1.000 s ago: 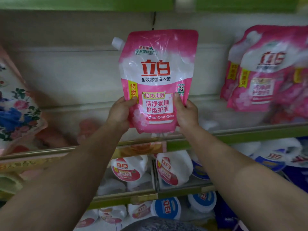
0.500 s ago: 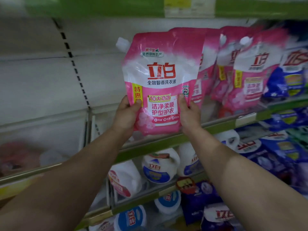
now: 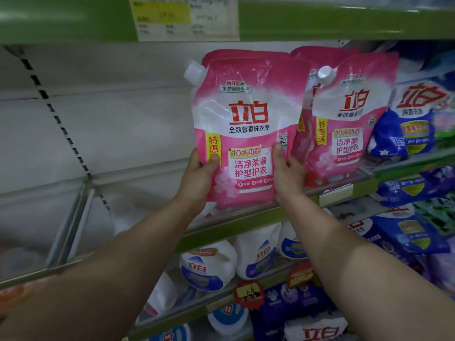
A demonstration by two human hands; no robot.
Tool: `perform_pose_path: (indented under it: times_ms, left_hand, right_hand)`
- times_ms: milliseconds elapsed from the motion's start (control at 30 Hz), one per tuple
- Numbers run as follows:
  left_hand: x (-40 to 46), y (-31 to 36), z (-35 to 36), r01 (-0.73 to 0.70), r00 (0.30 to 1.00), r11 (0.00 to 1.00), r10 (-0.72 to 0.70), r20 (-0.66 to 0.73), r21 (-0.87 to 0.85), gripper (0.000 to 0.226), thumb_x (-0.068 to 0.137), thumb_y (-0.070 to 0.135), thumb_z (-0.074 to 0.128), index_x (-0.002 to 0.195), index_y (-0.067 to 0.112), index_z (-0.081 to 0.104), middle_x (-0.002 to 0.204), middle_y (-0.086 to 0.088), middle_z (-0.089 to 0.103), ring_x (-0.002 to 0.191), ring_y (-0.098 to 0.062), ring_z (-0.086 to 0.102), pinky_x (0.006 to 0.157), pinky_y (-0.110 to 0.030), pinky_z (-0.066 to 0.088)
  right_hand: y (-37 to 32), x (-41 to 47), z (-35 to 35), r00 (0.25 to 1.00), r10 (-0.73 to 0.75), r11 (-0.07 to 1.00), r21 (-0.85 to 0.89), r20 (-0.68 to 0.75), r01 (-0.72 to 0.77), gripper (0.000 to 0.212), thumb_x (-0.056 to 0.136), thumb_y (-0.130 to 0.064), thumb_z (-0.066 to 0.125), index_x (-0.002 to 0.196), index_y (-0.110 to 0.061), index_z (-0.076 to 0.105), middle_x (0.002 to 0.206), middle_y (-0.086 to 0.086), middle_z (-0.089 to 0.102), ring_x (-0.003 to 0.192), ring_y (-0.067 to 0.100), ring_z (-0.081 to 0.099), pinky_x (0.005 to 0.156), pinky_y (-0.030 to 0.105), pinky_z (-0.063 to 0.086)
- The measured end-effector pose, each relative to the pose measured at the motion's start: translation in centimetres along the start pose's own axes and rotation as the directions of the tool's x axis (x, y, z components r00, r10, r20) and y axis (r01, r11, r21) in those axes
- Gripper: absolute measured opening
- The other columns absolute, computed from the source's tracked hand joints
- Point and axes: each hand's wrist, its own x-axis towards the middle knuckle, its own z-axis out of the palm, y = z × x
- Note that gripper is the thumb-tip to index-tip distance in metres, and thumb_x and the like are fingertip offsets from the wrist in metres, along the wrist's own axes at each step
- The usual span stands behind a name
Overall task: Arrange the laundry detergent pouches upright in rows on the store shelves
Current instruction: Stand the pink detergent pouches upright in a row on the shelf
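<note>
2 bare forearms up from the bottom corners, reaching toward the shelf. Left hand (image 3: 199, 175) clamped on the lower left edge of the pink-and-white glossy plastic detergent pouch (image 3: 246, 129), thumb pressed on the yellow strip of the front, fingers hidden behind. Right hand (image 3: 286, 173) gripping the lower right edge, thumb up on the front near the small round logo. Both grips closed on the pouch. Held upright, white screw cap at the top left corner, base just above the green metal shelf edge (image 3: 236, 223); touching the shelf or not, cannot tell. Another pink top edge peeking out right behind it. Just beside on the right, a standing pink pouch with white cap (image 3: 344, 124), more pink behind that. Farther right, blue-and-white detergent bags (image 3: 408, 124). Below, white plastic detergent jugs with blue labels (image 3: 209, 267) on the lower shelf. To the left, pale bare back panel (image 3: 110, 119) with a slotted upright. Overhead, a blurred price label (image 3: 187, 18) on the green upper shelf.
</note>
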Motion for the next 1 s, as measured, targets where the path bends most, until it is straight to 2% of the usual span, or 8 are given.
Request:
perform_pose_path:
  times_ms: [100, 167, 233, 300, 400, 567, 700, 1000]
  left_hand:
    - [0.0, -0.7, 1.1, -0.017, 1.0, 1.0, 0.016, 0.02, 0.012, 0.021, 0.099, 0.03, 0.046, 0.12, 0.032, 0.046, 0.103, 0.013, 0.069, 0.082, -0.008, 0.071, 0.059, -0.029, 0.059]
    - [0.0, -1.1, 1.9, -0.04, 0.999, 0.999, 0.04, 0.027, 0.02, 0.032, 0.095, 0.031, 0.053, 0.124, 0.032, 0.04, 0.104, 0.014, 0.067, 0.083, -0.004, 0.07, 0.062, -0.028, 0.06]
    - [0.0, -1.6, 2.5, -0.094, 0.996, 0.992, 0.094, 0.012, 0.08, 0.053, 0.085, 0.029, 0.067, 0.127, 0.032, 0.034, 0.113, 0.009, 0.063, 0.093, -0.008, 0.069, 0.075, -0.037, 0.059]
    - [0.0, -2.0, 3.0, -0.135, 0.988, 0.972, 0.145, -0.043, 0.19, 0.079, 0.074, 0.026, 0.078, 0.135, 0.029, 0.028, 0.129, -0.001, 0.053, 0.111, -0.017, 0.061, 0.088, -0.048, 0.054]
    - [0.0, -3.2, 3.1, -0.155, 0.976, 0.949, 0.19, -0.106, 0.273, 0.097, 0.064, 0.024, 0.086, 0.14, 0.028, 0.025, 0.136, -0.004, 0.043, 0.123, -0.023, 0.051, 0.093, -0.054, 0.05]
    - [0.3, -4.1, 3.2, -0.173, 0.973, 0.942, 0.208, -0.096, 0.287, 0.098, 0.063, 0.024, 0.086, 0.141, 0.027, 0.028, 0.134, -0.001, 0.046, 0.121, -0.02, 0.053, 0.091, -0.051, 0.052]
    - [0.8, -4.4, 4.2, -0.165, 0.972, 0.946, 0.203, -0.114, 0.28, 0.096, 0.064, 0.023, 0.086, 0.141, 0.025, 0.028, 0.137, -0.005, 0.042, 0.122, -0.022, 0.052, 0.091, -0.052, 0.052]
    - [2.0, -5.1, 5.0, -0.164, 0.968, 0.942, 0.211, -0.135, 0.294, 0.097, 0.067, 0.025, 0.084, 0.144, 0.025, 0.026, 0.139, -0.006, 0.041, 0.124, -0.022, 0.051, 0.094, -0.052, 0.05]
  right_hand:
    - [0.3, 1.1, -0.6, 1.0, -0.002, 0.999, 0.039, -0.025, 0.003, 0.03, 0.089, -0.05, 0.056, 0.091, -0.021, 0.065, 0.077, -0.004, 0.074, 0.071, 0.015, 0.072, 0.06, 0.028, 0.058]
    - [0.4, 1.5, -0.6, 0.998, -0.001, 0.996, 0.089, -0.062, 0.007, 0.037, 0.087, -0.052, 0.056, 0.098, -0.018, 0.065, 0.085, 0.003, 0.074, 0.075, 0.018, 0.072, 0.067, 0.035, 0.06]
    - [0.4, 1.7, -0.3, 0.994, -0.012, 0.996, 0.089, -0.11, 0.022, 0.041, 0.087, -0.054, 0.055, 0.102, -0.017, 0.065, 0.088, 0.004, 0.074, 0.076, 0.018, 0.072, 0.07, 0.036, 0.059]
    - [0.3, 1.8, 0.0, 0.988, -0.029, 0.998, 0.047, -0.153, 0.037, 0.041, 0.088, -0.055, 0.051, 0.1, -0.018, 0.064, 0.087, 0.003, 0.073, 0.071, 0.014, 0.072, 0.065, 0.031, 0.059]
    - [0.2, 1.9, 0.2, 0.981, -0.052, 0.998, -0.032, -0.186, 0.047, 0.045, 0.089, -0.058, 0.047, 0.1, -0.017, 0.063, 0.086, 0.003, 0.072, 0.068, 0.011, 0.071, 0.061, 0.026, 0.058]
    - [0.2, 2.4, 0.3, 0.979, -0.067, 0.997, -0.042, -0.192, 0.06, 0.032, 0.09, -0.057, 0.046, 0.092, -0.027, 0.058, 0.091, 0.002, 0.072, 0.079, 0.015, 0.071, 0.068, 0.029, 0.057]
    - [0.1, 3.6, 0.0, 0.982, -0.052, 0.998, -0.026, -0.181, 0.048, 0.038, 0.09, -0.056, 0.047, 0.095, -0.021, 0.061, 0.091, 0.003, 0.072, 0.081, 0.018, 0.07, 0.075, 0.037, 0.058]
    - [0.3, 5.2, -0.2, 0.99, -0.029, 0.997, -0.072, -0.135, 0.02, 0.044, 0.088, -0.061, 0.045, 0.103, -0.023, 0.061, 0.097, 0.002, 0.071, 0.087, 0.02, 0.069, 0.083, 0.042, 0.056]
